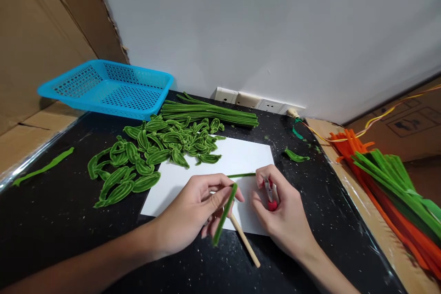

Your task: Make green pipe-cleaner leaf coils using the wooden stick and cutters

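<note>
My left hand (203, 211) is closed in a pinch on a green fuzzy pipe cleaner (225, 216). One end of it points down toward me, and a thin green length (243, 175) runs behind my fingers to my right hand (280, 206). Curled in that right hand is a small pair of pliers (270, 195) with red handles; the jaws are mostly hidden. A wooden stick (246, 241) slants out below my left fingers. Whether those fingers grip it I cannot tell. Under both hands lies a white sheet of paper (241, 151).
Left of the paper are piled several green leaf shapes (148, 147). Behind them lie a bundle of straight green pipe cleaners (210, 112) and a blue basket (161, 96). One loose leaf (296, 156) is at right, near orange and green stems (389, 183). Wall sockets (248, 100) line the back.
</note>
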The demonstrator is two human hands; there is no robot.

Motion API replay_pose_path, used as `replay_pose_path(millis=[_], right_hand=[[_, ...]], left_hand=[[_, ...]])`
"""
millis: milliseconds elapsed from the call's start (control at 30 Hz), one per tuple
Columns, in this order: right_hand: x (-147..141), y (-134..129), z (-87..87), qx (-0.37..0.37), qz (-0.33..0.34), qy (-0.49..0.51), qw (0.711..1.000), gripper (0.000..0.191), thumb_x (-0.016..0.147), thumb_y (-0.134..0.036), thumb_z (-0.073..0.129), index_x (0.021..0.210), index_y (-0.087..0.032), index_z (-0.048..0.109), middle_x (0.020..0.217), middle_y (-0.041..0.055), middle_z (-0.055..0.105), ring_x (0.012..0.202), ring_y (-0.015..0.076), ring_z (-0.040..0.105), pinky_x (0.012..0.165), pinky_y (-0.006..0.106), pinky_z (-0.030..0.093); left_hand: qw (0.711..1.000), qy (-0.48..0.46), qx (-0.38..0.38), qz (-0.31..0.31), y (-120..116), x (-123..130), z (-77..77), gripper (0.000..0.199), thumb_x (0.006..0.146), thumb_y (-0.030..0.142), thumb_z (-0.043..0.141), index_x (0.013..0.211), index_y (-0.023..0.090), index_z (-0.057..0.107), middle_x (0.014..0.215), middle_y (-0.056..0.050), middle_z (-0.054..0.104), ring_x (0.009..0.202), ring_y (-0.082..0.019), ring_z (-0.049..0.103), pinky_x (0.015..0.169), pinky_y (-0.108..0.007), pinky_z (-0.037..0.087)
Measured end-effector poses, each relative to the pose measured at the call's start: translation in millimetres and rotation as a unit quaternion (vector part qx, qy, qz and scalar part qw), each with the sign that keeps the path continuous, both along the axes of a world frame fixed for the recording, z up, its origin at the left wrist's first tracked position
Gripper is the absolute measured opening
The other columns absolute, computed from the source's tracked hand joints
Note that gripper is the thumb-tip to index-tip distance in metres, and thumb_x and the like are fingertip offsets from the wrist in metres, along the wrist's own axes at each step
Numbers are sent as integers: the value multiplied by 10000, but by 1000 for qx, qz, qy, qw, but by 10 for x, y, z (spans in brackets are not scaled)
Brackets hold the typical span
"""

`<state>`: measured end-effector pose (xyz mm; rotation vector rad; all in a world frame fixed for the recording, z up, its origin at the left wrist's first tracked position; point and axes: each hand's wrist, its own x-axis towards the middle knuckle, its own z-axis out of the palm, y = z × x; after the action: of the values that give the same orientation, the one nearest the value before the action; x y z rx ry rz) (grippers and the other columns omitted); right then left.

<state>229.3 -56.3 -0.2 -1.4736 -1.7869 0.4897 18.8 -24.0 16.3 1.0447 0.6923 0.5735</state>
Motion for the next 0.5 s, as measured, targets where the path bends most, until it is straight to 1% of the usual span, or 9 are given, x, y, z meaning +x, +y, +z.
replay_pose_path(millis=[67, 133, 233, 267, 333, 400, 467, 500], right_hand=[[27, 0, -4, 33, -17, -30, 999, 187, 819, -74, 547, 843, -235, 456, 800, -23, 490, 709, 174, 463, 661, 312, 366], [53, -7, 0, 61, -16, -67, 996, 174, 824, -75, 566, 849, -228, 485, 818, -9, 528, 758, 190, 498, 709, 330, 376], [81, -30, 16, 82, 1, -107, 991, 169, 821, -74, 591, 873, -222, 527, 828, 8, 574, 796, 211, 531, 753, 353, 382], [84, -39, 24, 81, 6, -110, 991, 167, 823, -76, 597, 873, -222, 533, 825, 11, 582, 797, 214, 536, 754, 355, 385], [79, -56, 48, 71, 9, -99, 992, 156, 831, -88, 608, 873, -223, 543, 820, 17, 594, 786, 215, 542, 739, 351, 396], [62, -69, 87, 50, 5, -66, 997, 132, 851, -114, 618, 859, -225, 547, 802, 12, 586, 741, 201, 530, 693, 333, 402], [46, -73, 136, 11, -12, -8, 1000, 124, 883, -163, 632, 824, -225, 543, 754, -6, 547, 669, 174, 489, 629, 310, 390], [45, -71, 160, -19, -22, 30, 999, 140, 901, -202, 644, 806, -224, 544, 725, -14, 521, 637, 163, 463, 595, 300, 376]], left_hand=[[1000, 16, 2, -1, -17, -10, 1, 399, 991, 551, 611, 1010, 160, 690, 692, 43, 459, 518, -73, 376, 448, -178, 281], [1000, 27, -3, -12, -32, -21, -4, 389, 1016, 548, 567, 1029, 177, 683, 707, 49, 389, 577, -89, 308, 496, -189, 249], [999, 23, -3, -36, -45, -29, -1, 434, 1044, 570, 484, 1032, 181, 675, 732, 40, 358, 622, -115, 281, 541, -225, 236], [999, 16, 6, -39, -46, -28, 6, 432, 1029, 579, 511, 999, 177, 665, 738, 36, 370, 628, -119, 284, 550, -236, 239], [999, 6, 30, -43, -48, -26, 27, 399, 966, 576, 631, 928, 179, 631, 754, 33, 403, 641, -123, 307, 574, -250, 263], [996, 11, 67, -54, -48, -30, 52, 371, 938, 544, 689, 881, 185, 613, 796, 22, 444, 696, -135, 377, 639, -258, 322], [991, 23, 110, -71, -47, -41, 67, 351, 996, 513, 620, 860, 189, 634, 870, 1, 487, 821, -160, 467, 781, -276, 381], [989, 25, 126, -77, -45, -47, 68, 357, 1029, 494, 569, 858, 190, 648, 916, -12, 514, 900, -175, 503, 867, -291, 387]])
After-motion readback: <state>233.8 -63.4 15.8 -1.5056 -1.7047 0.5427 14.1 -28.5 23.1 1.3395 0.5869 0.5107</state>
